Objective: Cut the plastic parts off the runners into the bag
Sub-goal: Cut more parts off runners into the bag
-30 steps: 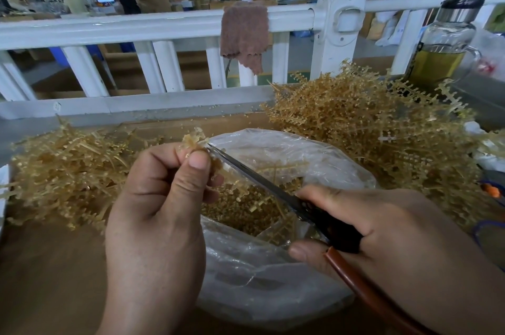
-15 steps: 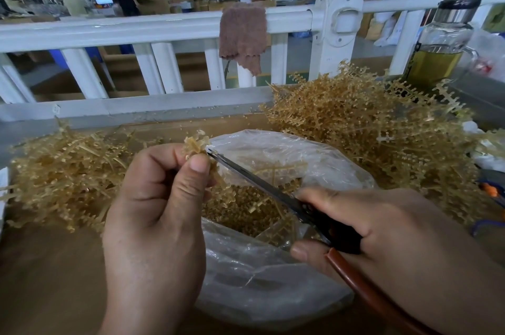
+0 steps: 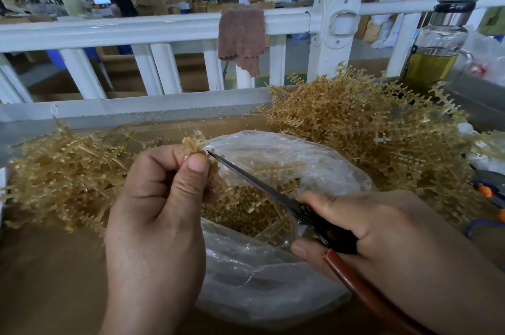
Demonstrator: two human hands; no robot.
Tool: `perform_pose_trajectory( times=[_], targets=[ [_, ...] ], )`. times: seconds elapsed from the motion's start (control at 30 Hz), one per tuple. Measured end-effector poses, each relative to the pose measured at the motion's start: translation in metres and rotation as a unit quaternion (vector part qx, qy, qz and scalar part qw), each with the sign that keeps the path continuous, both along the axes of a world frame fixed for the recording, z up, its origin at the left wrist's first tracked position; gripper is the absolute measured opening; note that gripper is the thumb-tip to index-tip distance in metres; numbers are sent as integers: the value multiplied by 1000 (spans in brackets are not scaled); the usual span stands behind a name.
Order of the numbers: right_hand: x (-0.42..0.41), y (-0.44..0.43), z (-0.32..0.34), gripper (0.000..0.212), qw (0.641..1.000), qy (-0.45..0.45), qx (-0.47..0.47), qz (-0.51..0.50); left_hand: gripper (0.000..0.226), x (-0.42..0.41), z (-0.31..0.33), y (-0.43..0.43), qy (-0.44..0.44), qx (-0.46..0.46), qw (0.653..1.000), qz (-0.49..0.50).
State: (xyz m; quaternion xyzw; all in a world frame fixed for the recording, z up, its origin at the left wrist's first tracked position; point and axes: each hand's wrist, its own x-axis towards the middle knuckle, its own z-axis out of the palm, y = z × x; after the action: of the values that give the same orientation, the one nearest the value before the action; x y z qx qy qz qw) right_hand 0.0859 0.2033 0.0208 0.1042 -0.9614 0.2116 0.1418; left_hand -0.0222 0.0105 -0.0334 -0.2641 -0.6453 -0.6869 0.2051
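My left hand [image 3: 161, 206] pinches a small amber plastic runner [image 3: 195, 144] between thumb and fingers, held above the far left rim of the clear plastic bag [image 3: 273, 280]. My right hand [image 3: 382, 236] grips scissors [image 3: 273, 192] with a black pivot and reddish-brown handles. Their blade tips sit right against the runner by my left thumb. Cut amber parts [image 3: 246, 211] fill the bag's open mouth below the blades.
A big heap of uncut amber runners [image 3: 369, 127] lies at the right, and a flatter heap [image 3: 60, 168] at the left. A white railing [image 3: 164, 31] with a brown rag [image 3: 241, 34] runs behind. A glass jug [image 3: 437, 47] stands far right; an orange-handled tool [image 3: 489, 192] lies at the right edge.
The runner in my left hand has shifted slightly and the scissor tips have stayed against it; both hands have barely moved.
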Motion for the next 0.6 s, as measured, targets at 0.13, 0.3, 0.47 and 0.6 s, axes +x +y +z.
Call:
perform_pose_trajectory(
  times=[0.13, 0.3, 0.47, 0.6],
  targets=[
    [-2, -3, -1, 53, 1000, -1, 15, -13, 16, 6, 2, 2, -12, 5, 999, 35],
    [-1, -2, 0, 65, 998, -43, -31, -19, 18, 10, 2, 4, -54, 28, 996, 72],
    [-1, -1, 0, 66, 996, -34, -67, -47, 14, 8, 6, 2, -97, 63, 993, 35],
    [-3, 3, 2, 61, 996, -59, -26, -67, 17, 6, 9, 6, -179, 118, 976, -29]
  ],
)
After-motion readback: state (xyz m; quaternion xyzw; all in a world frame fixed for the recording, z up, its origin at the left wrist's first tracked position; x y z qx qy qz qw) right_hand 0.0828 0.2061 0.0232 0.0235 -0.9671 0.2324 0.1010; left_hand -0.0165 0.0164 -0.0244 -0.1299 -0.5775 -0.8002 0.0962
